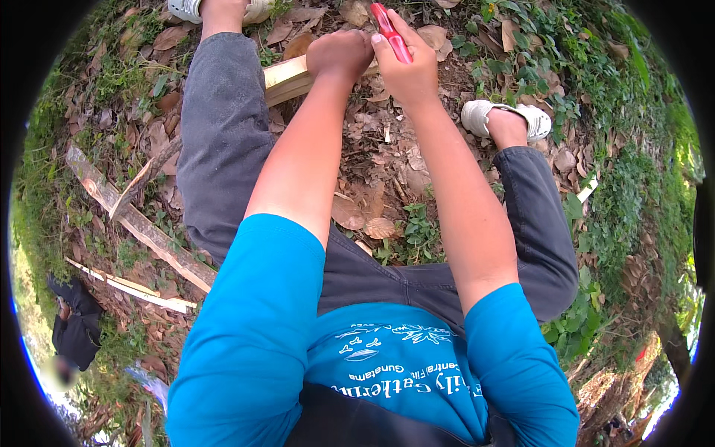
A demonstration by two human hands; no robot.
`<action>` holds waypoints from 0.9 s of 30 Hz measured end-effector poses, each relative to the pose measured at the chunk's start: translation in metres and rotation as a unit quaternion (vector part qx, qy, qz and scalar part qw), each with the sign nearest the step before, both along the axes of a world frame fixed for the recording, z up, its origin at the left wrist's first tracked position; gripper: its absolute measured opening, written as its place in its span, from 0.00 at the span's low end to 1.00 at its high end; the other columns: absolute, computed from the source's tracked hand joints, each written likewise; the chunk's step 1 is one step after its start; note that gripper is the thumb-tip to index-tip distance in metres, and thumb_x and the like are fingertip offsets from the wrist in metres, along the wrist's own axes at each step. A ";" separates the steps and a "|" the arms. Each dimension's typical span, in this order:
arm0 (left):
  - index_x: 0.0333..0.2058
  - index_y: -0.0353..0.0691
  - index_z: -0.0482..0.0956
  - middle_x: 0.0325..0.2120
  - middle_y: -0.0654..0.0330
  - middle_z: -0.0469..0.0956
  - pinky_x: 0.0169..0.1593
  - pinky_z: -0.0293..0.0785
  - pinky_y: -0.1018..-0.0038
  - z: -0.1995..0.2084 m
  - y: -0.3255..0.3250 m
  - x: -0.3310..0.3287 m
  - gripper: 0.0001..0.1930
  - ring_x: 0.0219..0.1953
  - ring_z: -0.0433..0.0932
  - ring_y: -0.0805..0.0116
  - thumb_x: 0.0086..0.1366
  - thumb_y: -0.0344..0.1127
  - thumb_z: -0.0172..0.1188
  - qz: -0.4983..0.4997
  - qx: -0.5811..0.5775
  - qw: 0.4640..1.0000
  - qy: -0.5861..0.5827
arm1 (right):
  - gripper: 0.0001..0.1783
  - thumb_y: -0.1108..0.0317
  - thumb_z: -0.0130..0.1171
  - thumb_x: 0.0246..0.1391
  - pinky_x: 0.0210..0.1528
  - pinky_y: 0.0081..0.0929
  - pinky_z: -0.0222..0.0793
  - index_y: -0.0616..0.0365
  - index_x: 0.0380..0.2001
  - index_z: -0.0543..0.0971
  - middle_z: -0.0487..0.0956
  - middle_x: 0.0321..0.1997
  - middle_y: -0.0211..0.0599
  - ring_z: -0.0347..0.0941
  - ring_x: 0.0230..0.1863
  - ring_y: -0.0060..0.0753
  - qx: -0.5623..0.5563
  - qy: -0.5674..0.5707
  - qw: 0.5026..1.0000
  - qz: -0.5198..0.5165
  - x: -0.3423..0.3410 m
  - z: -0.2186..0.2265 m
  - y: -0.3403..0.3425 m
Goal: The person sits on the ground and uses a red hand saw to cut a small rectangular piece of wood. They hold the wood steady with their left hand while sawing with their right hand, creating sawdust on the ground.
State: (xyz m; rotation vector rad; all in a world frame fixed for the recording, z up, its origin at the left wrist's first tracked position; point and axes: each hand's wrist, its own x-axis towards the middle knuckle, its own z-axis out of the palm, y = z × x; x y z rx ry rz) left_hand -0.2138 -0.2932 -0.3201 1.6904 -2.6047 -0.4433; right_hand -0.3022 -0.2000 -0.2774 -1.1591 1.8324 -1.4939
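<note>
Wood (287, 78), pale and flat-faced, lay at the upper centre of the frame, running from beside the left trouser leg (223, 134) to beneath the hands. Over it the left hand (340, 56) was curled into a tight fist, apparently to steady the piece, though the fingertips were hidden and how far they wrapped underneath could not be told. Just to its right, the right hand (408, 71) was closed around a red handle (390, 33), with the thumb laid against its side, probably for firmer control; whether a blade extended from it could not be seen. The two hands met or nearly met, presumably so that one could brace the other. The knees were spread wide, which seemed to leave room for both forearms to reach forward between them. Leaf litter (372, 175) covered the ground below. At the left of the frame, a rough branch (141, 223) and a split stick (130, 284) lay apart from the hands, out of the arms' way.
</note>
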 end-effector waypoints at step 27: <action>0.32 0.47 0.89 0.33 0.56 0.88 0.38 0.82 0.57 -0.019 -0.003 0.013 0.29 0.37 0.87 0.56 0.71 0.50 0.36 0.010 -0.041 0.999 0.009 | 0.31 0.72 0.58 0.66 0.57 0.22 0.70 0.62 0.71 0.68 0.79 0.64 0.46 0.76 0.52 0.20 0.139 -0.042 0.989 0.037 0.017 0.104 0.206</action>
